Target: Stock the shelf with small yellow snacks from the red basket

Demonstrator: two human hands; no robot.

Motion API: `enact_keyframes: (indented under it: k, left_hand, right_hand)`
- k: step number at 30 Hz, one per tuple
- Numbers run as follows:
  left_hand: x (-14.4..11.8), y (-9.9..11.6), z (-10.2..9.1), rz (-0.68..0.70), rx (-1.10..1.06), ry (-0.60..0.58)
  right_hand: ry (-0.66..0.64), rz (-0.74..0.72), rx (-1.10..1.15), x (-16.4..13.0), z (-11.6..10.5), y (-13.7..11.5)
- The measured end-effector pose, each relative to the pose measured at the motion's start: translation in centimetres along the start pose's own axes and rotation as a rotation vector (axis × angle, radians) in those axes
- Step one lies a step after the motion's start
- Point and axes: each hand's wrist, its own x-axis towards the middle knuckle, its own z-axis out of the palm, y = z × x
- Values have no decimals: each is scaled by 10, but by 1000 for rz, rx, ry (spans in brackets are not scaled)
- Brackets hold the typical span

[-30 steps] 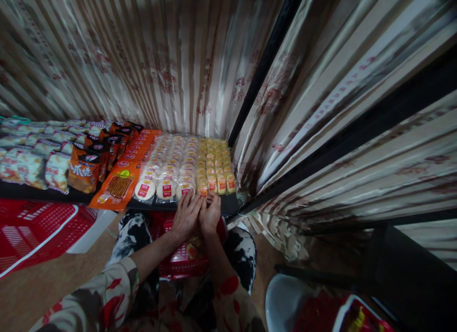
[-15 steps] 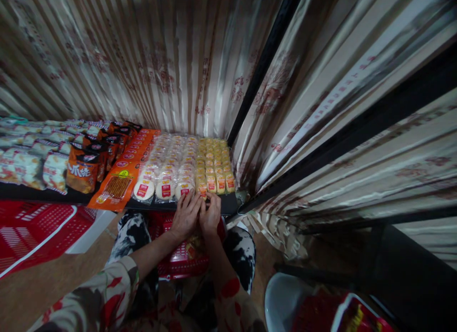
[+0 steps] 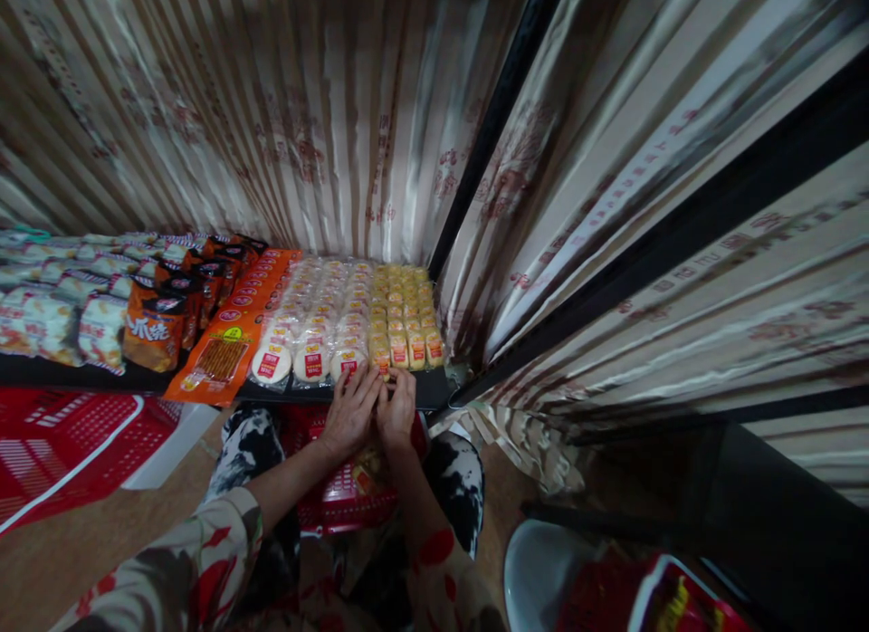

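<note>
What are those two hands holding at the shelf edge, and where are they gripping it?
Both hands, left and right, meet at the near end of a small yellow snack pack; whether the fingers actually pinch it cannot be told.

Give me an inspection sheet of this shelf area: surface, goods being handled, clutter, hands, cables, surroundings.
Surface: dark shelf, packed in rows.
Goods: small yellow packets at the right end; round white cakes beside them.
Clutter: orange packs, dark snack bags, red basket under the hands.
Hands: left hand and right hand together at the front row; grip unclear.
Cables: nothing seen.
Surroundings: striped curtains, white stool.
</note>
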Motion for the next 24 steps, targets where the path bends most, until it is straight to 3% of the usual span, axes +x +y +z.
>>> enact_keyframes:
  k: [7,12,24]
  left_hand:
    - [-2,0,1,35,11,-7]
    - [-1,2,1,17,15,-37]
    - [-2,4,4,31,31,-62]
  right_hand:
    - [87,-62,-181,-4,-8,4]
    - [63,-121,-255,-2,-9,7]
    - [37,-109,-256,-5,-7,12]
